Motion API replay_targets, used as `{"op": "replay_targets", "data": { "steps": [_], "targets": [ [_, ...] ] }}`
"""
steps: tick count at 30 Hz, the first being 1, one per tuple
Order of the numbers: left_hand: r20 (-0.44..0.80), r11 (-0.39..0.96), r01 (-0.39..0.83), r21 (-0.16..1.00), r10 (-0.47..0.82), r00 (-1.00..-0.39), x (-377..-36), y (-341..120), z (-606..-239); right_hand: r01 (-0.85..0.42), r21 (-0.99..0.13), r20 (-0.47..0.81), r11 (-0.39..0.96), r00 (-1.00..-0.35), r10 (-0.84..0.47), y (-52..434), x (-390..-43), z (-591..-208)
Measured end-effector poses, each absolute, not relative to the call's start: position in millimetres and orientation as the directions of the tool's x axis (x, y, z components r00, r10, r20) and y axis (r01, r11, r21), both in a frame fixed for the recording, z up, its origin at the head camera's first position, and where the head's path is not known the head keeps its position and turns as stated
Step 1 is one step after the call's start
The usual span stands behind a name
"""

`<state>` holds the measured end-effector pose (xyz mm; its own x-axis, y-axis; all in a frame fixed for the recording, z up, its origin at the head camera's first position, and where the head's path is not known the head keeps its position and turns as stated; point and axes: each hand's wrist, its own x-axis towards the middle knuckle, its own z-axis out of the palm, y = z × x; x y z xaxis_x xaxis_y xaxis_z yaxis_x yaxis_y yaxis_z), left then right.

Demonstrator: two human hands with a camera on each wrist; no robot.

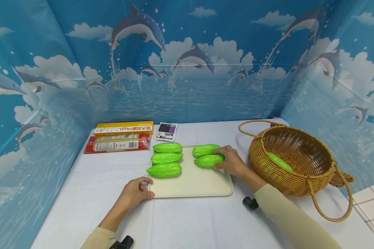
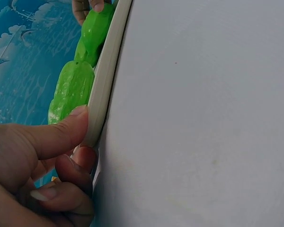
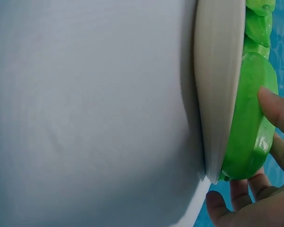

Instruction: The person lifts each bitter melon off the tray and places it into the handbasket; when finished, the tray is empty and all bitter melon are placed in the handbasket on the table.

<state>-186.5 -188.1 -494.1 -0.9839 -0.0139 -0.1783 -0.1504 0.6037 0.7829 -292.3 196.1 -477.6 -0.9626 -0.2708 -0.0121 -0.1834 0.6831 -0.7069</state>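
Observation:
A cream tray (image 1: 193,185) lies mid-table with two columns of green gourds. Three lie on its left side, the nearest (image 1: 164,170) by the left edge. My right hand (image 1: 229,159) curls round the nearer gourd (image 1: 207,161) of the right pair, beside another gourd (image 1: 205,149). In the right wrist view, fingertips (image 3: 274,109) press that gourd (image 3: 251,123) against the tray rim (image 3: 217,94). My left hand (image 1: 137,192) pinches the tray's near-left corner, thumb (image 2: 61,137) on the rim (image 2: 104,90), fingers underneath. A wicker basket (image 1: 302,180) at the right holds one more gourd (image 1: 278,161).
A yellow pasta box (image 1: 123,128), a red packet (image 1: 118,143) and a small purple-and-white packet (image 1: 166,131) lie behind the tray. A black clip (image 1: 250,203) sits near my right forearm. Dolphin-print walls enclose three sides of the white table.

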Motion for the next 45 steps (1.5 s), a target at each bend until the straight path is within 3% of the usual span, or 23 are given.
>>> {"op": "replay_targets", "data": {
  "steps": [23, 29, 45],
  "targets": [
    [-0.191, 0.603, -0.164, 0.781, -0.019, -0.981, -186, -187, -490, -0.198, -0.762, 0.006, 0.616, -0.954, -0.3, 196, -281, -461],
    [-0.192, 0.602, -0.166, 0.781, -0.022, -0.981, -186, -186, -490, -0.166, -0.784, -0.015, 0.599, -0.958, -0.286, 193, -273, -444],
    [-0.187, 0.585, -0.161, 0.795, -0.016, -0.982, -187, -187, -494, -0.237, -0.761, 0.019, 0.603, -0.938, -0.345, 200, -240, -374]
  ]
}}
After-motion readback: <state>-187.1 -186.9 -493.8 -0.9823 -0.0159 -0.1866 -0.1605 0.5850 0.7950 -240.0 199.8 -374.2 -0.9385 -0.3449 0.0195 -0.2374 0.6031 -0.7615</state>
